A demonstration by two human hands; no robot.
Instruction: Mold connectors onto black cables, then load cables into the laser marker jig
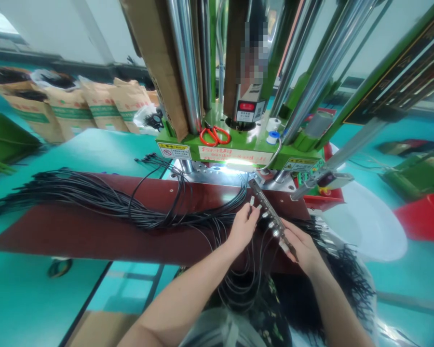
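Note:
My right hand grips the lower end of a narrow metal bar, which is tilted in front of the machine. Several small shiny connectors sit along the bar's near side. At the bar's left, near its upper half, my left hand pinches a small pale connector between thumb and fingers. Black cables run in a thick bundle across the brown board, and loops of them hang below my hands toward my lap.
The green press stands just beyond the bar, with red-handled scissors and a blue-white spool on it. Paper sacks are at back left. A red tray and a white round surface lie right.

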